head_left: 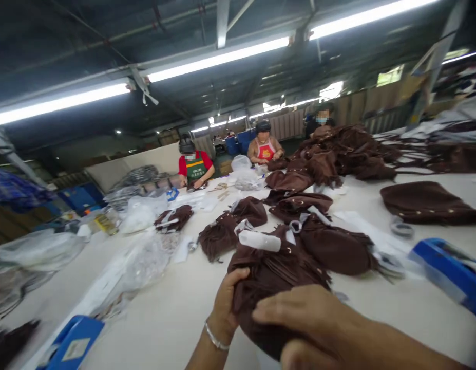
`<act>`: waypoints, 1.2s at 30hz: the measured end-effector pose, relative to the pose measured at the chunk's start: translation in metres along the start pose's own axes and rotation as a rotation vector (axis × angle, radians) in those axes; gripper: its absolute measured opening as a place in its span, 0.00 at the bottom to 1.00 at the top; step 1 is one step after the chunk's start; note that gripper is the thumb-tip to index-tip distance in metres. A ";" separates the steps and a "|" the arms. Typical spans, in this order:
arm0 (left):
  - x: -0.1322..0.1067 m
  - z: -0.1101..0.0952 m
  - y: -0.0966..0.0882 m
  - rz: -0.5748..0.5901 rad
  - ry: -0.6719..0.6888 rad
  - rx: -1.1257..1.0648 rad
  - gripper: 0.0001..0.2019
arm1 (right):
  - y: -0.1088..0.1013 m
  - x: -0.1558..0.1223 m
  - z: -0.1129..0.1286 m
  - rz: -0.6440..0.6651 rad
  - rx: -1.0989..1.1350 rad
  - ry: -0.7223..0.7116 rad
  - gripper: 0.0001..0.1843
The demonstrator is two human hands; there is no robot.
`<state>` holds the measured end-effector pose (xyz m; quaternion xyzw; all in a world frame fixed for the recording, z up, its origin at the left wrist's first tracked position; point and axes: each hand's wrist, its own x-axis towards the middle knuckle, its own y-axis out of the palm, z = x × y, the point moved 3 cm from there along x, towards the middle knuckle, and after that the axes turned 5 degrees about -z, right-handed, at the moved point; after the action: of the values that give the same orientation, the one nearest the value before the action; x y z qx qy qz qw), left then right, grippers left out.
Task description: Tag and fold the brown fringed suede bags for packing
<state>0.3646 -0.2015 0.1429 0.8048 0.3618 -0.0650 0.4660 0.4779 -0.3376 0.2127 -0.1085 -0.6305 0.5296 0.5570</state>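
Observation:
A brown fringed garment bundle (274, 275) with a white paper tag lies at the near edge of the white table (172, 313). My left hand (224, 308), with a silver bracelet on the wrist, grips the bundle's left side, thumb on top. My right hand (299, 318) lies over the bundle's lower right, fingers curled onto the fabric. Both hands hold the same bundle.
More brown bundles (230, 226) are spread over the table and a large pile (338, 149) rises at the back right. Clear plastic bags (145, 262) lie left. Blue objects sit near left (74, 344) and right (449, 272). Three people work at the far end.

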 end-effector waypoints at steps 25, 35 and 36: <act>-0.079 0.080 -0.085 -0.064 0.646 0.602 0.26 | 0.010 0.004 -0.129 0.130 0.415 0.692 0.32; -0.079 0.169 -0.099 -0.653 0.689 0.755 0.28 | 0.094 0.037 -0.136 0.376 0.092 0.316 0.38; -0.077 0.173 -0.101 -0.650 0.679 0.746 0.29 | 0.101 0.037 -0.135 0.377 0.098 0.318 0.39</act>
<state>0.2838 -0.3490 0.0093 0.7378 0.6710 -0.0660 -0.0332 0.5296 -0.1949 0.1300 -0.2790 -0.4771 0.6303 0.5453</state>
